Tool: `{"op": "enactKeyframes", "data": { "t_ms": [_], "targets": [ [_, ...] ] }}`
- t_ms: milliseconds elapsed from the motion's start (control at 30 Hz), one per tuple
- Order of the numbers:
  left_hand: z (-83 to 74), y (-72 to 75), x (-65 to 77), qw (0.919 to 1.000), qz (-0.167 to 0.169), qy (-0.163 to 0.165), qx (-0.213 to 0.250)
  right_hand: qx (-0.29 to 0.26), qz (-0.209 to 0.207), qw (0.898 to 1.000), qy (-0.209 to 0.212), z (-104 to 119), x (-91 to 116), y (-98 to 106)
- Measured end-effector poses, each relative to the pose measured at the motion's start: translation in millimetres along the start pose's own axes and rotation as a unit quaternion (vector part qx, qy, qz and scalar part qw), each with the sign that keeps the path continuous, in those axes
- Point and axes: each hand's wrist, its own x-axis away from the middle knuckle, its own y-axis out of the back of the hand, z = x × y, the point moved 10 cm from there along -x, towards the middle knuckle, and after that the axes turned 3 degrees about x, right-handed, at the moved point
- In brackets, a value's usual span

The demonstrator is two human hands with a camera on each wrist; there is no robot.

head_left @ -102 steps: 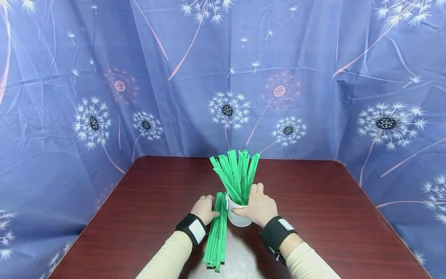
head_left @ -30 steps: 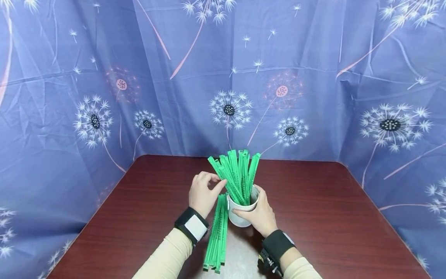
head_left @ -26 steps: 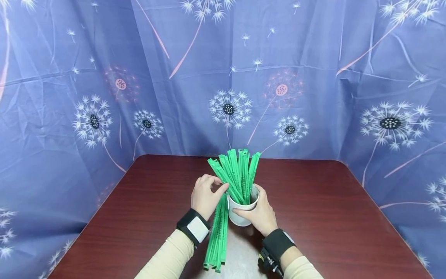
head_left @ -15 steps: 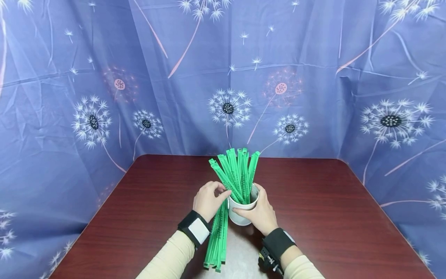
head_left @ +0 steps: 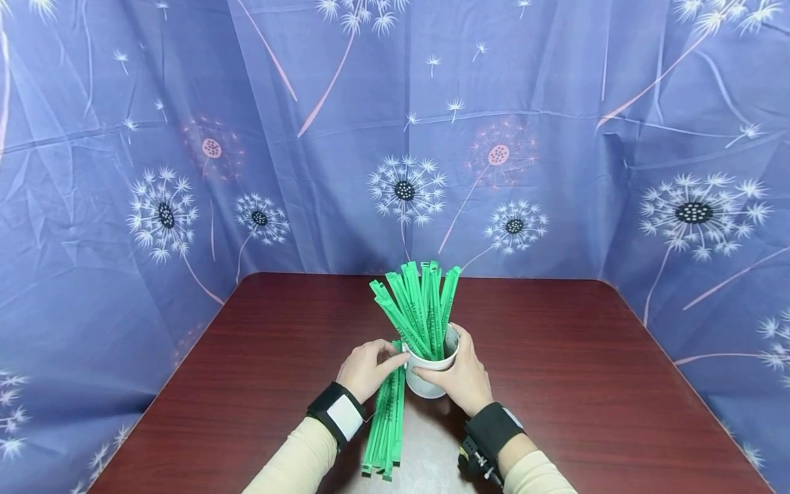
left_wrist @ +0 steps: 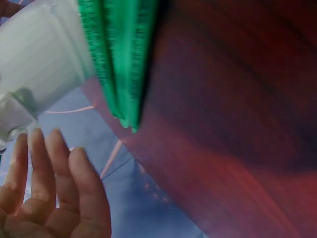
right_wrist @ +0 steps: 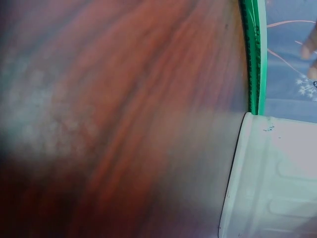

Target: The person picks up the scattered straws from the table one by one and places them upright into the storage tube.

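A small white bucket [head_left: 426,383] stands upright on the table, with several long, thin green printed packets [head_left: 416,309], like wrapped straws, fanning out of its top. My right hand [head_left: 464,377] grips the bucket from the right, thumb at the front below the rim. On the bucket's left side, my left hand [head_left: 367,367] is by the rim, thumb toward it. The left wrist view shows its fingers [left_wrist: 54,173] extended close to the bucket's handle lug [left_wrist: 17,116]; contact is unclear. More green packets [head_left: 385,425] lie in a bundle left of the bucket, partly behind the left hand.
The dark red wooden table [head_left: 555,370] spreads out on both sides. Behind and beside it hangs a blue curtain [head_left: 345,171] with dandelion prints. Each wrist wears a black strap [head_left: 336,414].
My left hand has come down from the leftmost packets in the bucket to beside its rim; earlier it was over the loose bundle. The right hand keeps holding the bucket, which stays in place.
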Motion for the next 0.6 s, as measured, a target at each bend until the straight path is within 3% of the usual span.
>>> {"op": "enactKeyframes", "data": {
  "t_ms": [233, 433, 500, 600],
  "targets": [
    [14.2, -19.5, 6.1, 0.9952, 0.071, -0.002, -0.067, -0.001, 0.001, 1.0, -0.003, 0.4, 0.3, 0.1],
    [20.1, -28.6, 8.3, 0.9907, 0.074, -0.013, -0.113, 0.002, -0.003, 1.0, -0.006, 0.1, 0.6, 0.0],
    [23.8, -31.5, 8.7, 0.9927, 0.078, -0.001, -0.092, 0.001, -0.005, 1.0, -0.007, -0.2, 0.5, 0.2],
    [30.4, -35.3, 9.4, 0.9951, 0.089, 0.035, -0.024, 0.001, -0.009, 1.0, -0.008, -0.3, 0.1, 0.4]
  ]
}}
